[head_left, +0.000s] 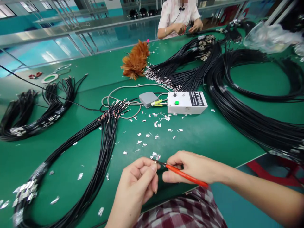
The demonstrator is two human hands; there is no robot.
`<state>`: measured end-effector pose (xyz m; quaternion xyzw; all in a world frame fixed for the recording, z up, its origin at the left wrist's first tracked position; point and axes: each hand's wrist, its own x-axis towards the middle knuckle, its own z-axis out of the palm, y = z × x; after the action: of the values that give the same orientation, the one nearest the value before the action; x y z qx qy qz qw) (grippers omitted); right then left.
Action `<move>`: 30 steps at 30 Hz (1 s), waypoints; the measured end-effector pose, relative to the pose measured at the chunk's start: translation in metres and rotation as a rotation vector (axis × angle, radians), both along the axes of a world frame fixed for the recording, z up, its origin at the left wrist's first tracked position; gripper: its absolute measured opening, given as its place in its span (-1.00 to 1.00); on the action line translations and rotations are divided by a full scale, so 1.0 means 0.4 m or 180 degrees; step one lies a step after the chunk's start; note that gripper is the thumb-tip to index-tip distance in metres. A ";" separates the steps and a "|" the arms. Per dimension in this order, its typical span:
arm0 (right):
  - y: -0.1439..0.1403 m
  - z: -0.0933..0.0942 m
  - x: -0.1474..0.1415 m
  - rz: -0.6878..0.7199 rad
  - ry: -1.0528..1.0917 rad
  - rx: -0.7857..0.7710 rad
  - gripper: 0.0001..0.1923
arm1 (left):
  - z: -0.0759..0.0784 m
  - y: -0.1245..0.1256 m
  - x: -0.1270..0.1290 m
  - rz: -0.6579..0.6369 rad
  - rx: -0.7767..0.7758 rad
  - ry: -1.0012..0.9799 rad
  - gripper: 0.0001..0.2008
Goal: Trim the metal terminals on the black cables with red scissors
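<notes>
My right hand [193,166] grips a small tool with red handles [185,175], its metal tip pointing left. My left hand [140,179] pinches something small at that tip, next to a bit of silver foil [155,155]; what it pinches is hidden by the fingers. Both hands hover over the near edge of the green table [209,136]. A bundle of black cables [104,142] with metal ends runs from the table's middle down past my left hand.
A white box with a green button [186,102] and a grey pedal [147,98] sit mid-table amid foil scraps. Big black cable coils [249,117] lie right, another bundle [30,114] left. A feather duster [136,61] and a seated person [179,20] are at the far side.
</notes>
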<state>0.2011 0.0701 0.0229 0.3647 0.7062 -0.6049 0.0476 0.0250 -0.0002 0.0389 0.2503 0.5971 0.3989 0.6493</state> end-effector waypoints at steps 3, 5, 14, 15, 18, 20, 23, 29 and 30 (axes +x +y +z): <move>0.009 -0.002 -0.002 0.0041 0.0053 -0.0257 -0.51 | 0.001 0.001 0.000 -0.0035 -0.0021 0.0092 -0.82; 0.014 -0.006 -0.003 0.0096 0.0120 -0.0488 -0.52 | 0.001 0.001 -0.001 -0.0071 -0.0040 0.0120 -0.81; 0.024 -0.012 -0.002 0.0116 0.0408 -0.0888 -0.54 | 0.001 0.003 -0.001 -0.0074 -0.0112 0.0105 -0.77; 0.025 -0.011 -0.001 0.0140 0.0394 -0.0865 -0.54 | -0.001 0.004 -0.001 -0.0083 -0.0100 0.0096 -0.77; 0.030 -0.009 0.003 0.0201 0.0365 -0.0830 -0.54 | -0.006 0.004 -0.001 -0.0158 -0.0081 0.0050 -0.76; 0.034 -0.007 0.005 0.0226 0.0362 -0.0854 -0.54 | -0.007 0.005 -0.001 -0.0194 -0.0105 0.0037 -0.76; 0.038 -0.005 0.007 0.0276 0.0338 -0.0860 -0.54 | -0.003 0.005 0.001 -0.0176 -0.0132 0.0049 -0.77; 0.040 -0.003 0.008 0.0417 0.0330 -0.0814 -0.53 | 0.001 0.007 -0.001 -0.0218 -0.0177 0.0015 -0.76; 0.040 -0.002 0.008 0.0426 0.0334 -0.0802 -0.53 | 0.000 0.007 -0.002 -0.0229 -0.0170 0.0001 -0.75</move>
<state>0.2044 0.0859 0.0219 0.2759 0.6489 -0.7025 0.0962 0.0242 0.0026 0.0389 0.2543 0.5983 0.3591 0.6696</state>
